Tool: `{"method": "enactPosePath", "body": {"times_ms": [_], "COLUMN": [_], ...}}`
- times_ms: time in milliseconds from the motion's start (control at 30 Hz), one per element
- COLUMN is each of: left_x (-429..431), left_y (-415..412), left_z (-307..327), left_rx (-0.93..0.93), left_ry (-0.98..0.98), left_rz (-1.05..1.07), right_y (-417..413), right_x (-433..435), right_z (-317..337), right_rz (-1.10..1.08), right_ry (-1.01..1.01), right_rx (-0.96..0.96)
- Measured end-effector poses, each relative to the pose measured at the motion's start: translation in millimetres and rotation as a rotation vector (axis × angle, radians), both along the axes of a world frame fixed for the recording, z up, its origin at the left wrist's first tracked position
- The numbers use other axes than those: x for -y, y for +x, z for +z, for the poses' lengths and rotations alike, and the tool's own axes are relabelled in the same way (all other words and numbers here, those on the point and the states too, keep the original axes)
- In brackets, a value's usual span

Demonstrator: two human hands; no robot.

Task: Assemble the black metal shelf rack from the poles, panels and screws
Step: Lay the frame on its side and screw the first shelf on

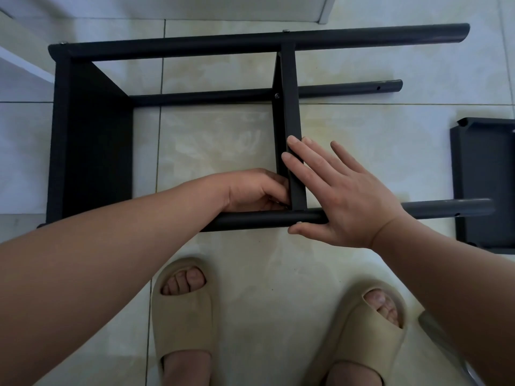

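Observation:
The black rack lies on its side on the tiled floor. An end panel (pixel 92 140) stands at the left and a middle panel (pixel 288 107) crosses between the poles. The near pole (pixel 250 220) runs left to right under both hands. My right hand (pixel 342 196) lies flat with straight fingers on the middle panel's edge, its thumb beside a silver screw head (pixel 299 223) on the near pole. My left hand (pixel 255 190) is curled at the inner corner where that panel meets the pole; what its fingers hold is hidden. A loose panel (pixel 485 185) lies at the right.
The far top pole (pixel 264 41) and the back lower pole (pixel 348 89) stick out to the right. My two feet in beige slippers (pixel 184 310) stand just in front of the rack. White furniture bases sit at the top and far left.

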State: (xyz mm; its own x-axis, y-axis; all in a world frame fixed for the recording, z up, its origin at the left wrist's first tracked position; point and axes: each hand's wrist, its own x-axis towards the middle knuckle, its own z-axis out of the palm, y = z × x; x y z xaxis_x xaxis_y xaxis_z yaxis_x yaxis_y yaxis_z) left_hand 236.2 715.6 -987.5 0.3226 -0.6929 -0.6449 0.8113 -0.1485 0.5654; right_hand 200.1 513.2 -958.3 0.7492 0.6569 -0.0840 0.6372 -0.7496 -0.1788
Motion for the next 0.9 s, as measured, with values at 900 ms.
{"method": "enactPosePath", "body": {"times_ms": [900], "left_x": [-3.3], "left_y": [-1.0], "left_z": [-1.8], "left_rx": [0.059], "left_ry": [0.070], "left_rz": [-0.043], "right_y": [0.6], "right_x": [0.0], "right_z": [0.6], "right_rz": [-0.001], "right_ry": [-0.009], "right_rx": [-0.007]}}
